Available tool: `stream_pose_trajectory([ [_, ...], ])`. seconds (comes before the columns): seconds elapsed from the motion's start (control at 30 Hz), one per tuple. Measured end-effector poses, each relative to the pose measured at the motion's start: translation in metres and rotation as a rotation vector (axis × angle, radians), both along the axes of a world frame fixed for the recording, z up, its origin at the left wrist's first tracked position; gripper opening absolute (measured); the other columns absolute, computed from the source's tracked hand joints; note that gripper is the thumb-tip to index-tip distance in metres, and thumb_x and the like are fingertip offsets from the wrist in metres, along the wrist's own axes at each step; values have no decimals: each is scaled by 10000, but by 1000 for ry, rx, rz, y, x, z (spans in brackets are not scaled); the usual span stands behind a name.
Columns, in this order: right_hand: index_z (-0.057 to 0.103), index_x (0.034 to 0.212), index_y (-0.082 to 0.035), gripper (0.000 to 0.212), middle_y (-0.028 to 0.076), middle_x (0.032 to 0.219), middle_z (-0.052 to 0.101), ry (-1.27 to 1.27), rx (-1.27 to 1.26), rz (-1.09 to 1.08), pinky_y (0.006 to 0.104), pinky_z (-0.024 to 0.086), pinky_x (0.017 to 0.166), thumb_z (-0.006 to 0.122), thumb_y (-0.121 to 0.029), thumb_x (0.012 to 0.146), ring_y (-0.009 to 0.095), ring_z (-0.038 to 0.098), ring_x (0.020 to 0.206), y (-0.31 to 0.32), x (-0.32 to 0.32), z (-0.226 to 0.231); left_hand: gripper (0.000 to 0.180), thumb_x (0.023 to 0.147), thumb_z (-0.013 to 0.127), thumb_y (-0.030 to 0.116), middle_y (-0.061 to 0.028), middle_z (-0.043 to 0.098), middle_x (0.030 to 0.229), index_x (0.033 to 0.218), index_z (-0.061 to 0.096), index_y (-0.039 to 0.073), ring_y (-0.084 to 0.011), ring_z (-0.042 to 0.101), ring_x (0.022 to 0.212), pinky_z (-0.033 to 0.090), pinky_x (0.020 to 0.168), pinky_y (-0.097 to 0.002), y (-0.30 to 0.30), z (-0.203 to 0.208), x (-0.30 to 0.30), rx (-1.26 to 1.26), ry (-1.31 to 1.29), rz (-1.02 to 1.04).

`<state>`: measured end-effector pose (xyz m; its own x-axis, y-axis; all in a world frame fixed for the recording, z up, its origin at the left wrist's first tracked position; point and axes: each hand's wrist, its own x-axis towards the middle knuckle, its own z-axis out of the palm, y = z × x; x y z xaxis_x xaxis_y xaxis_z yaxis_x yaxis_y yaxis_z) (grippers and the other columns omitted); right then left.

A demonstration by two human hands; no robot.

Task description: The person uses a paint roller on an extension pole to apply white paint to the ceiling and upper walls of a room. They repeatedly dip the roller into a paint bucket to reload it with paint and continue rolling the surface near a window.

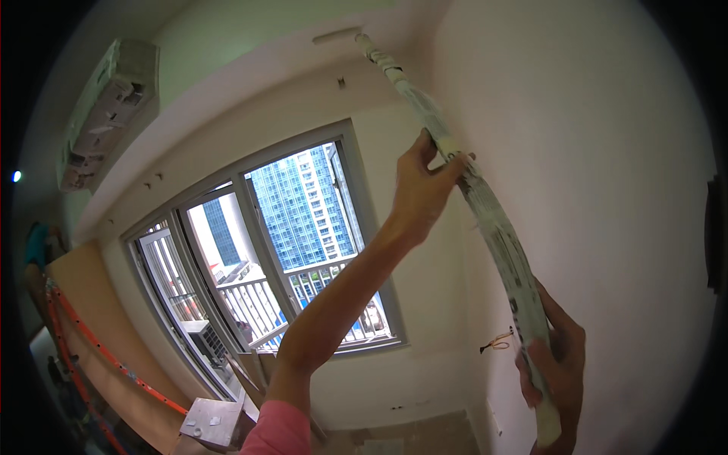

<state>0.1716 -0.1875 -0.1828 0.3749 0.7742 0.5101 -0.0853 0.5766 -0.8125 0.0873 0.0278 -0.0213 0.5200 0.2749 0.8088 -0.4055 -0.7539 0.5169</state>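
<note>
A long paint roller pole (497, 227), smeared with whitish paint and wrapped in places, slants from the lower right up to the ceiling. At its upper end a pale roller head (336, 36) is against or very near the ceiling surface; contact cannot be made out. My left hand (421, 189), its arm in a pink sleeve, is closed round the middle of the pole, thumb and fingers pinching it. Lower down, my right hand (560, 360) wraps round the pole near its bottom end.
A covered air conditioner (110, 114) hangs at upper left. An orange ladder (114, 356) stands at left, near a person in teal (38, 246). Ahead is a sliding window (303, 212). A grey box (212, 422) sits below. Loose wires (498, 343) poke from the right wall.
</note>
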Motion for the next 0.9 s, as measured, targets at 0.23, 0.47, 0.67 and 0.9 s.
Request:
stream_pose_trajectory([
  [0.23,399,1333,169,692,279,1014,634,93,243,-219,179,302,250,607,-173,768,55,415,310,-23,-7,-24,520,918,605,97,-191,552,1213,1328,379,-130,-236,630,1034,534,899,-345,-50,-13,3,-6,-33,-64],
  [0.47,401,1345,153,677,145,707,595,69,164,-160,188,277,249,586,-177,784,51,359,287,-22,-8,-1,436,892,604,52,-193,571,1121,1231,414,-146,-257,660,963,555,787,-313,-38,-3,7,-13,-104,-61],
  [0.67,471,1328,112,636,48,688,607,39,108,-177,173,327,353,685,-213,825,27,444,420,-46,4,-12,471,895,592,46,-207,557,1122,1251,378,-174,-272,660,970,560,791,-312,-54,-3,8,0,-111,-65],
  [0.9,444,1342,114,578,68,667,588,76,118,-210,163,286,304,612,-120,841,40,424,396,-53,-4,-14,402,926,594,91,-153,582,1144,1249,467,-112,-204,632,1003,522,957,-359,-62,0,-1,-41,-79,-105],
])
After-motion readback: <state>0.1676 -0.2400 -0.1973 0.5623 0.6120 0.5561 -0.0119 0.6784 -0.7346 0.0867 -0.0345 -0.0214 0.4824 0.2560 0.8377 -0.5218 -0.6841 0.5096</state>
